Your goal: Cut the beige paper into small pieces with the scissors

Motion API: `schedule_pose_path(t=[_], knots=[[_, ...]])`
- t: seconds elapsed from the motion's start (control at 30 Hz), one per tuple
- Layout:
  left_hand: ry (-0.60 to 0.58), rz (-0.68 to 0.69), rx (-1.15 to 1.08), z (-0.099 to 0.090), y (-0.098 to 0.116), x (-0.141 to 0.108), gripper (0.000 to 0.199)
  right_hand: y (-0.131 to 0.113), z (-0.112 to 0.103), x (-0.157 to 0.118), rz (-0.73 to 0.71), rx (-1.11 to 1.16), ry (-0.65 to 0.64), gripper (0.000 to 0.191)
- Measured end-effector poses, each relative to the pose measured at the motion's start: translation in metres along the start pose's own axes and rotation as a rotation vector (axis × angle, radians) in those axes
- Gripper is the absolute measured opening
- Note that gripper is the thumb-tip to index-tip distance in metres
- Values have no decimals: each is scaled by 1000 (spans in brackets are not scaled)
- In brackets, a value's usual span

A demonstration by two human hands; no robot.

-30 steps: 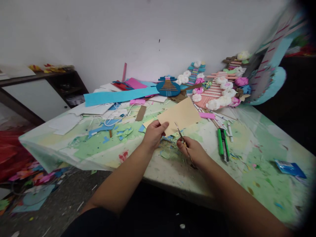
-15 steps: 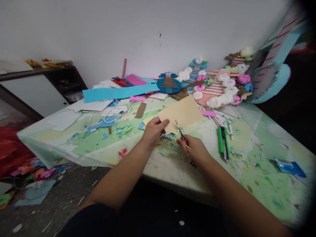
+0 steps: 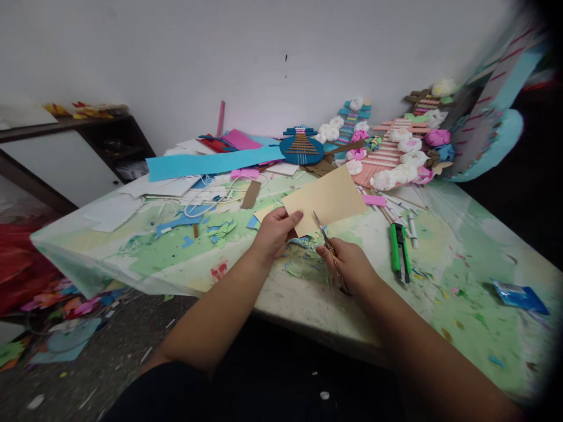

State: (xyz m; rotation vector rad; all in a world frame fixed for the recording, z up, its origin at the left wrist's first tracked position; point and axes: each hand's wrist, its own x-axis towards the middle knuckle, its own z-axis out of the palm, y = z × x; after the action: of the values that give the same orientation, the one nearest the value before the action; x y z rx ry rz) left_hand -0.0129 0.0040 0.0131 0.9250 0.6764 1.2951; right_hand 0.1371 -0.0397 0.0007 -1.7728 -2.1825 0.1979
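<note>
My left hand (image 3: 276,233) pinches the lower left corner of a cream-coloured paper sheet (image 3: 328,199), thumb on top. In my right hand (image 3: 352,264) is a pair of scissors (image 3: 326,237), its blades pointing up and away over the sheet's lower edge. Small green and blue paper scraps (image 3: 301,261) lie on the table beneath the sheet and between my hands. To the right of my right hand rests a green utility knife (image 3: 399,252).
Behind the sheet lie a long blue strip (image 3: 211,164) and a dark blue lute-shaped craft (image 3: 301,149). Flower-decorated crafts (image 3: 396,155) lean at the back right, with white pens (image 3: 412,228) before them. A blue packet (image 3: 519,297) lies far right.
The view has shifted very slightly. Both hands keep their grips, and the scissors and sheet stand almost as before.
</note>
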Motion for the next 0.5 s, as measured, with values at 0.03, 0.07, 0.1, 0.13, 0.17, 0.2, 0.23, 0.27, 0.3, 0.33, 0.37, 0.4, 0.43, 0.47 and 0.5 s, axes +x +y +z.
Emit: schedule_pose_path(t=[0.03,0.07,0.1,0.13,0.17,0.2,0.23,0.27,0.3,0.33,0.37,0.4,0.43,0.47,0.5], knots=[[1,-7,1,0,0,0,28,0,0,0,-4,-2,-4,42],[2,-14,2,0,0,0,28,0,0,0,-9,-4,-9,42],[0,-20,2,0,0,0,28,0,-1,0,-15,-7,-15,41],[-6,-22,1,0,-1,0,29,0,-1,0,-21,-8,-22,41],[-16,-23,-3,0,-1,0,29,0,-1,0,-25,-8,-28,41],[-27,-23,-7,0,-1,0,30,-1,-2,0,-27,-7,-33,41],[-39,-24,-10,0,-1,0,30,-1,-2,0,-27,-4,-35,41],[-47,-25,-11,0,-1,0,30,-1,-2,1,-29,1,-35,41],[-50,-26,-11,-1,-1,0,30,0,-2,1,-31,7,-34,41],[-47,-28,-9,-1,-1,0,30,0,-2,1,-32,11,-31,41],[-41,-29,-7,0,-1,0,29,0,-2,1,-32,14,-28,41],[-36,-28,-6,0,0,-1,29,0,-2,1,-33,14,-25,41],[-33,-27,-6,0,0,-1,28,0,-2,1,-35,15,-24,41],[-32,-25,-6,0,0,-1,28,0,-2,1,-35,16,-22,41],[-36,-25,-7,0,0,-1,28,0,-2,1,-35,19,-23,41]])
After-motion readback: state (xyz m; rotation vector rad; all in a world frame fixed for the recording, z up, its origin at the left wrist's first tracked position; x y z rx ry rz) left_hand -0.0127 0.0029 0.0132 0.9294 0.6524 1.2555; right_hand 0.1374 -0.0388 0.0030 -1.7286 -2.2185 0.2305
